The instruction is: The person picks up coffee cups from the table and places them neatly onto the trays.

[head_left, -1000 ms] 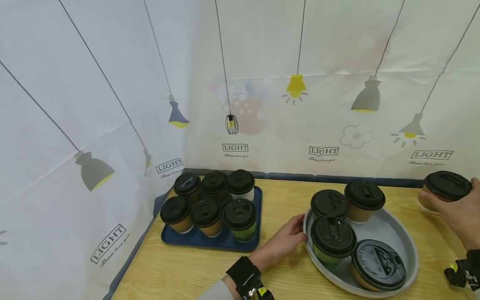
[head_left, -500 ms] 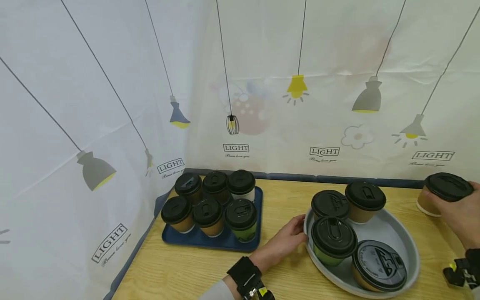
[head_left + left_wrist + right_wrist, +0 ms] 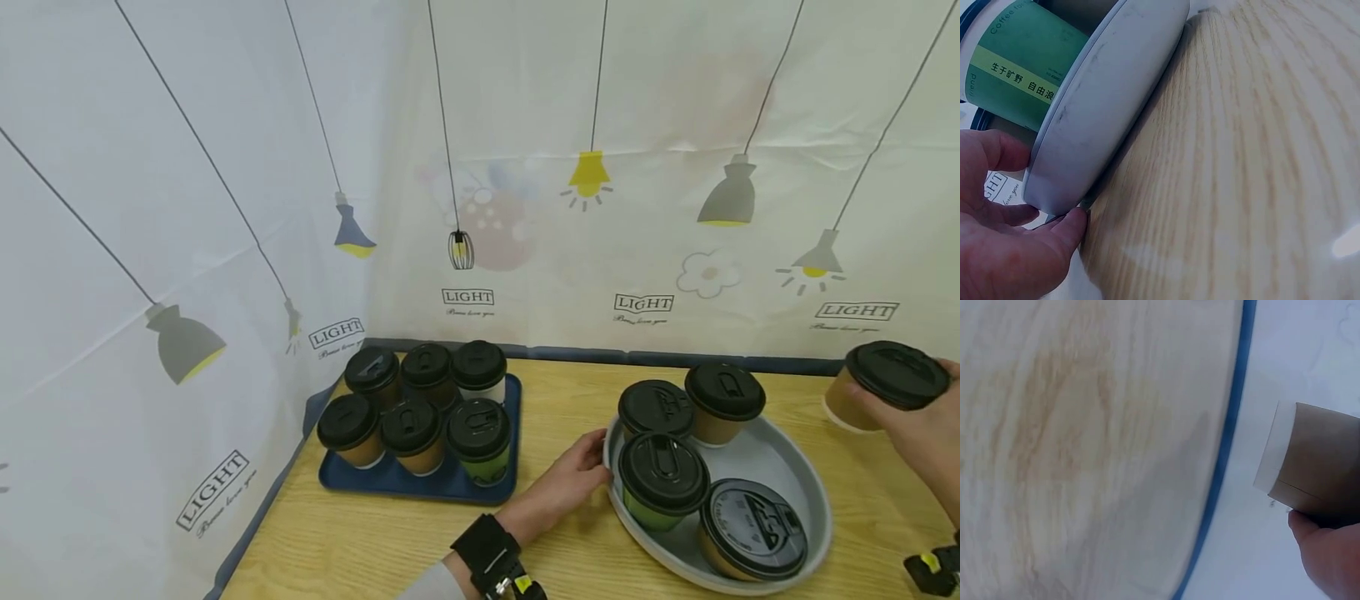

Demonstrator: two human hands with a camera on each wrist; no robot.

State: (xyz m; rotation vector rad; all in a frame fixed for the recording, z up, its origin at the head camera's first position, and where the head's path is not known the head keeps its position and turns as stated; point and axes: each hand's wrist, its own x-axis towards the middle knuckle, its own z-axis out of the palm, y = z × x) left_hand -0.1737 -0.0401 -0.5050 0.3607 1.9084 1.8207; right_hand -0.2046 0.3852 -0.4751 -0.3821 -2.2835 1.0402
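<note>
My left hand point(image 3: 564, 486) grips the rim of a round grey tray point(image 3: 813, 500); in the left wrist view the thumb is at the rim and fingers reach its underside. Inside the tray stand a green cup point(image 3: 652, 504) with a black lid, two more black-lidded cups, and a brown cup with a greyish printed lid point(image 3: 756, 525). At the far right my right hand point(image 3: 918, 425) holds a brown paper cup point(image 3: 847, 404) with a black lid, tilted and raised off the table. The right wrist view shows this cup's white base band point(image 3: 1275, 447); its lid is hidden there.
A blue rectangular tray point(image 3: 420, 487) to the left carries several black-lidded cups in two rows. A wood-grain table point(image 3: 360, 550) lies beneath everything. White sheeting point(image 3: 525, 217) printed with lamps hangs behind and at the left.
The brown cup in my right hand leans a little more, its base shifting left, and the right wrist has shifted slightly right. My left hand stays at the round tray's rim.
</note>
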